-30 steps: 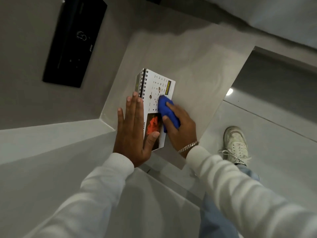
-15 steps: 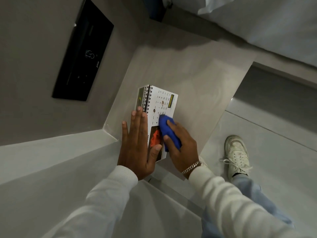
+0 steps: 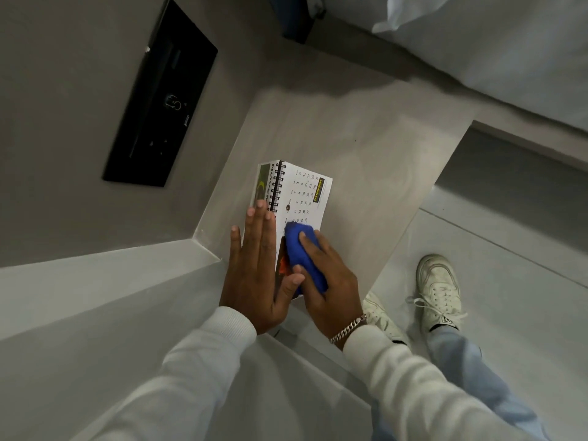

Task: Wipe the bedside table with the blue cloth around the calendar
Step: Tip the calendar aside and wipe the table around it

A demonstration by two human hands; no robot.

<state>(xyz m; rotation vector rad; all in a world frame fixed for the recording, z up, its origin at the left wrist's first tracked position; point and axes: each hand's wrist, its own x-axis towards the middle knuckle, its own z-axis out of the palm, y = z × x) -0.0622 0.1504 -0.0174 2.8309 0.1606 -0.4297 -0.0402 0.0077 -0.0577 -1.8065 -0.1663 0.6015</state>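
Note:
A white spiral-bound desk calendar [image 3: 302, 192] stands on the grey bedside table [image 3: 366, 160], near its front left corner. My left hand [image 3: 257, 272] lies flat with straight fingers against the calendar's left side, its thumb touching the lower front page. My right hand [image 3: 327, 288] grips a bunched blue cloth [image 3: 304, 253] and presses it on the calendar's front page, over the lower dates and the orange picture. The lower part of the calendar is hidden by both hands.
A black wall panel [image 3: 159, 100] with sockets is mounted left of the table. White bedding [image 3: 496, 52] lies at the upper right. My white shoes [image 3: 439, 288] stand on the pale floor to the right of the table's edge.
My right hand has slid the blue cloth down the calendar page toward me. My left hand has stayed flat against the calendar. The view has tilted, so everything sits lower in the frame.

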